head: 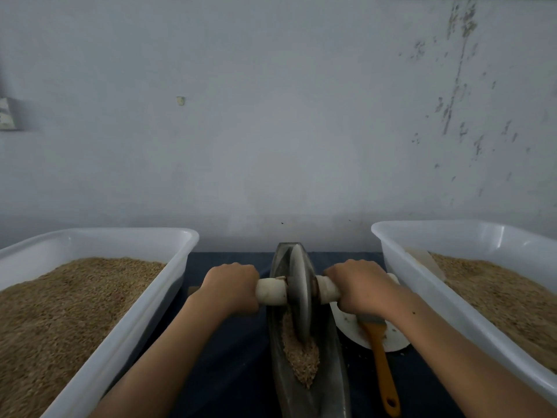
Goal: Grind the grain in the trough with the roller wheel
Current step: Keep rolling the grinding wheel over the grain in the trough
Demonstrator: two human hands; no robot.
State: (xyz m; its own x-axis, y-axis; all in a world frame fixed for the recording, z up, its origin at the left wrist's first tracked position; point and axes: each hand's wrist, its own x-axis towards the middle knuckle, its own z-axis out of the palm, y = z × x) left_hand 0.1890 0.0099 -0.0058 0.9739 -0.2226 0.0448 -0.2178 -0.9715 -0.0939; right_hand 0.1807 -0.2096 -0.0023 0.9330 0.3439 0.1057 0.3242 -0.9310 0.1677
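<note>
A white tub (126, 321) of grain sits at far left. Just right of it, the left hand (230, 286) curls tight round the left end of the white handle (272, 291). Between the hands the wheel (300, 292) stands upright in the dark trough (303, 384), with grain (301, 357) heaped on its near side. The right hand (360, 285) grips the handle's right end. Under that forearm a brush (381, 360) lies across a white plate (346, 322). A second tub (428, 285) sits at far right.
</note>
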